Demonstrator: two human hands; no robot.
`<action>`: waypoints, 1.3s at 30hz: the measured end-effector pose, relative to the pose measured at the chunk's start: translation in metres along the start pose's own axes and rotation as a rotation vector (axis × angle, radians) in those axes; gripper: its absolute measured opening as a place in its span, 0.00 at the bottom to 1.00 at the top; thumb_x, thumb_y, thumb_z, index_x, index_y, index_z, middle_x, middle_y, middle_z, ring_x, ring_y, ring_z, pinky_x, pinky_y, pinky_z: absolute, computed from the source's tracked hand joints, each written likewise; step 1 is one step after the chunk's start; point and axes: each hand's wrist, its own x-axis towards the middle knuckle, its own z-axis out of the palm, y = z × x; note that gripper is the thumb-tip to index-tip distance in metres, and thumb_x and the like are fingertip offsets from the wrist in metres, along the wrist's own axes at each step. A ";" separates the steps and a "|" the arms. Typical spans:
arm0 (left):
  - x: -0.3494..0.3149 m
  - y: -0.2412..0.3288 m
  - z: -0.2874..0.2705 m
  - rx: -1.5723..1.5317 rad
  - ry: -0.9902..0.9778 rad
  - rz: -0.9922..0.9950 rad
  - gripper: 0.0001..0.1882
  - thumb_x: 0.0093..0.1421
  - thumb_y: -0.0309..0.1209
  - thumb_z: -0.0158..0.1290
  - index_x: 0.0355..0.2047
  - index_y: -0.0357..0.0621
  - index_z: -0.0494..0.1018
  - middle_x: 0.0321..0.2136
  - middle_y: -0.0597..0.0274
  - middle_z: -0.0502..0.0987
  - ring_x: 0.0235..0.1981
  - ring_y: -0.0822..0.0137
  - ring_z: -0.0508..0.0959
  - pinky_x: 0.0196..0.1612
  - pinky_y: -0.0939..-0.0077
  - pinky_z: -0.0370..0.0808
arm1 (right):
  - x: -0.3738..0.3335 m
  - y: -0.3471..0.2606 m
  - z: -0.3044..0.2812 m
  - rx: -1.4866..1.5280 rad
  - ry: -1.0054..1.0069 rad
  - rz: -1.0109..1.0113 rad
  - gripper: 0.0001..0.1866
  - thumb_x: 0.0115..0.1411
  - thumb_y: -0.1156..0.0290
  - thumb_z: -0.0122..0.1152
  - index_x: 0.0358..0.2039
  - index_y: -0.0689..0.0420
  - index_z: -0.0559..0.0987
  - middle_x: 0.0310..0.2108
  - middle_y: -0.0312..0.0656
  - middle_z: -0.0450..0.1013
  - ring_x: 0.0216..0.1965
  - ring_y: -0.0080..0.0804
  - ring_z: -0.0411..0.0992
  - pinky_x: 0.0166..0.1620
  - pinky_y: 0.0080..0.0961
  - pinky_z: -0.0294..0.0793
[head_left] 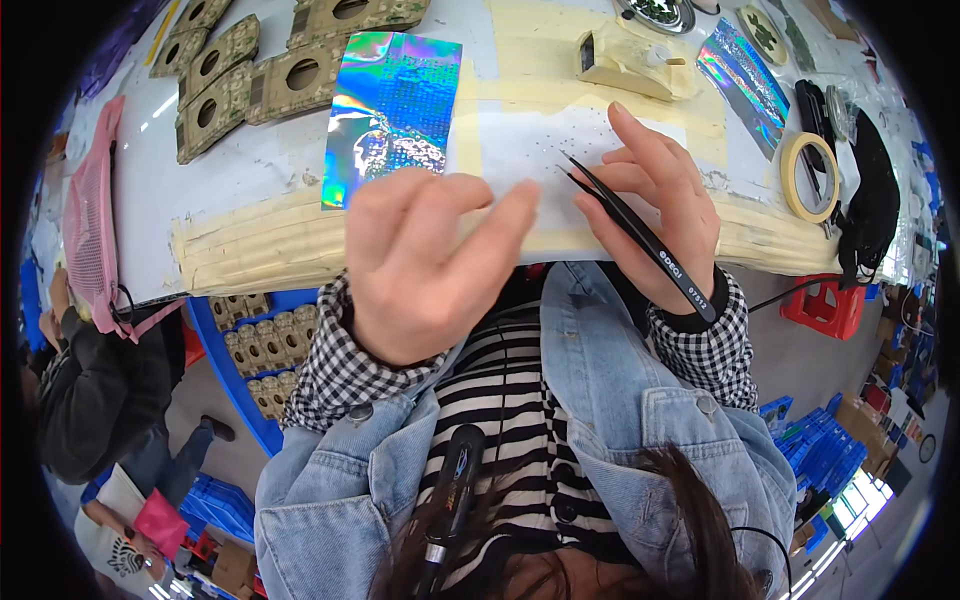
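Iridescent holographic sheet [392, 112], black tweezers [640, 235], checked cuffs [340, 365], striped shirt [515, 400]

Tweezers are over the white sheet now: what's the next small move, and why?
Probably lower the black tweezers tip to the white sheet. The right hand holds them angled with the points just above the paper, while the left hand pinches the sheet's near edge, seemingly steadying it.

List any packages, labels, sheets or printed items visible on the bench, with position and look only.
Holographic sheet: flat on the table left of centre, rectangular, iridescent blue-green.
Second holographic sheet: upper right, narrow, rainbow sheen.
White sheet: centre, under both hands, dotted with tiny marks.
Cardboard inserts: upper left, olive-tan pieces with round holes.
Masking tape roll: right edge, cream ring.
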 end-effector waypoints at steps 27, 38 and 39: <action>0.011 0.007 0.015 0.166 -0.268 -0.032 0.20 0.56 0.54 0.51 0.41 0.61 0.80 0.33 0.70 0.66 0.40 0.65 0.65 0.45 0.68 0.57 | -0.003 -0.002 0.001 0.014 0.004 0.089 0.37 0.48 0.81 0.69 0.59 0.66 0.63 0.30 0.41 0.78 0.40 0.27 0.75 0.47 0.23 0.72; 0.012 -0.001 0.002 -0.008 -0.157 -0.099 0.18 0.55 0.50 0.55 0.38 0.53 0.80 0.30 0.66 0.67 0.36 0.62 0.66 0.42 0.67 0.61 | -0.006 -0.004 -0.003 0.075 0.140 0.173 0.32 0.48 0.82 0.67 0.55 0.64 0.69 0.29 0.43 0.79 0.40 0.34 0.75 0.47 0.27 0.72; 0.012 -0.002 -0.004 -0.029 -0.123 -0.132 0.17 0.54 0.48 0.58 0.37 0.52 0.79 0.30 0.65 0.68 0.35 0.62 0.66 0.41 0.67 0.61 | -0.005 -0.004 -0.004 0.076 0.177 0.176 0.31 0.46 0.82 0.67 0.54 0.63 0.72 0.29 0.43 0.79 0.40 0.38 0.75 0.46 0.29 0.72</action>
